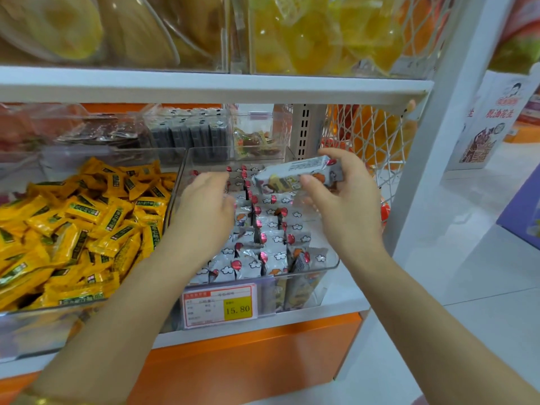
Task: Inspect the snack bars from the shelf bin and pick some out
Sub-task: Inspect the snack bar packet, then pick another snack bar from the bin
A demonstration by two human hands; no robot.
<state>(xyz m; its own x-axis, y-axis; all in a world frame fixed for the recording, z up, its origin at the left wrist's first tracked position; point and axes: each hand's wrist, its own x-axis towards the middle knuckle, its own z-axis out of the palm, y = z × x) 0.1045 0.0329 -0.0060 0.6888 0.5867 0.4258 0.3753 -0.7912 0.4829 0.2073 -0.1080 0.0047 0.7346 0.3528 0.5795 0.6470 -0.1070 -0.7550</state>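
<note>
A shopper's right hand point(344, 206) pinches one grey snack bar point(295, 176) between thumb and fingers, holding it lengthwise above the far right corner of a clear bin point(330, 267). The bin is packed with upright bars point(268, 244) of the same kind. The left hand point(204, 211) reaches over the bin's left side, fingers curved down among the bars; whether it grips one cannot be told. Yellow packets point(79, 223) fill the bin to the left, and a price tag point(219, 305) hangs on the near edge.

Snack bars point(264, 244) in the shelf bin point(333, 266), sweets bin point(35, 331) at left (price tag point(219, 305) in front)
</note>
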